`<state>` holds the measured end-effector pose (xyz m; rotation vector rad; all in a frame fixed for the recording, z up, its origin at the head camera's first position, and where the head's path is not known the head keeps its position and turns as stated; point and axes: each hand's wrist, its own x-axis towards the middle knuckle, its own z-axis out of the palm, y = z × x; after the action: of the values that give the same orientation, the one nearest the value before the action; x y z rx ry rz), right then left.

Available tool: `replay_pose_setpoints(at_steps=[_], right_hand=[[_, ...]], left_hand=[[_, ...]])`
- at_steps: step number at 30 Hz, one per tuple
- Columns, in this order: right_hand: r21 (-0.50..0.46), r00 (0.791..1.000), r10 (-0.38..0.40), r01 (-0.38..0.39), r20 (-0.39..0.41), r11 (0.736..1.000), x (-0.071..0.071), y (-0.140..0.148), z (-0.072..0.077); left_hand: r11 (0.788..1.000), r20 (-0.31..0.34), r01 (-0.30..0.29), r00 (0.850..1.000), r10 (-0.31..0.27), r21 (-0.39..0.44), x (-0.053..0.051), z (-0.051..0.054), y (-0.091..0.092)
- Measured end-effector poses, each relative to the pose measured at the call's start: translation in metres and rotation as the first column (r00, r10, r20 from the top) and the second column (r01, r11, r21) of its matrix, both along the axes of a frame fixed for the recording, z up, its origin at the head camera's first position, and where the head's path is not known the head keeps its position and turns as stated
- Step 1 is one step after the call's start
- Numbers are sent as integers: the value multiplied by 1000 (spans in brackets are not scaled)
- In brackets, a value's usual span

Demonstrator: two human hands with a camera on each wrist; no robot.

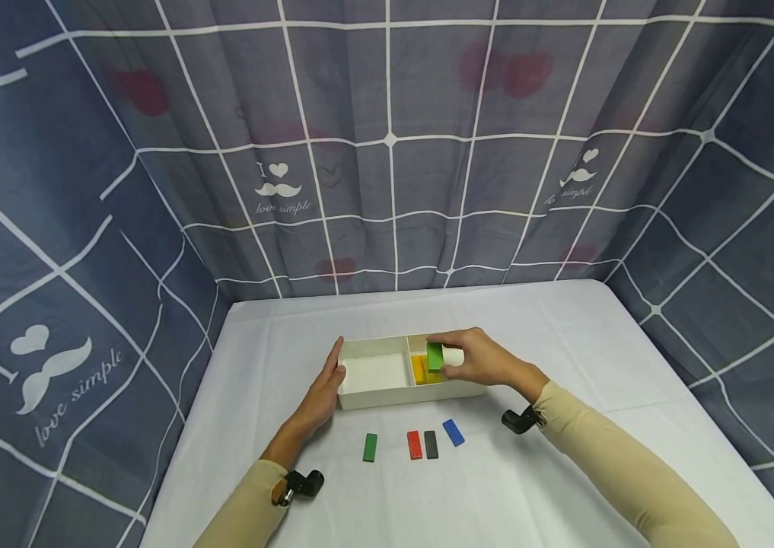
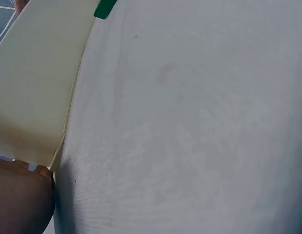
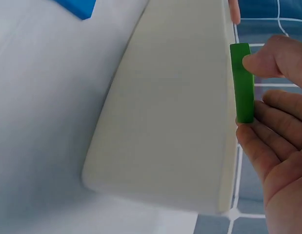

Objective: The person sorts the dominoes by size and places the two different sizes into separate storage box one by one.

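Tablecloth (image 1: 565, 327); green block (image 1: 434, 358) crosswise over box (image 1: 376, 399)

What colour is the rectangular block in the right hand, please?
The rectangular block is bright green, seen best in the right wrist view.

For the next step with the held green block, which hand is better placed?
Probably the right hand: it pinches the green block above the yellow blocks, while the left hand touches the left end of the box.
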<state>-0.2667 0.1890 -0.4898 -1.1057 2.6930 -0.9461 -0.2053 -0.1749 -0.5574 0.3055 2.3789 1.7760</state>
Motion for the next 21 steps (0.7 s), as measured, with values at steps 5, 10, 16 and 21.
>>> replay_pose_setpoints(at_steps=[5, 10, 16, 21], right_hand=[[12, 1000, -7, 7, 13, 1000, -5, 7, -6], [39, 999, -22, 21, 32, 999, -9, 11, -9], [64, 999, -32, 29, 44, 998, -12, 15, -13], [76, 998, -34, 29, 57, 997, -14, 15, -14]], left_hand=[[1000, 21, 5, 1000, -5, 0, 1, 1, 0], [1000, 18, 5, 1000, -5, -3, 0, 1, 0], [1000, 19, 3, 1000, -2, -11, 0, 0, 0], [1000, 19, 1, 1000, 0, -20, 0, -1, -1]])
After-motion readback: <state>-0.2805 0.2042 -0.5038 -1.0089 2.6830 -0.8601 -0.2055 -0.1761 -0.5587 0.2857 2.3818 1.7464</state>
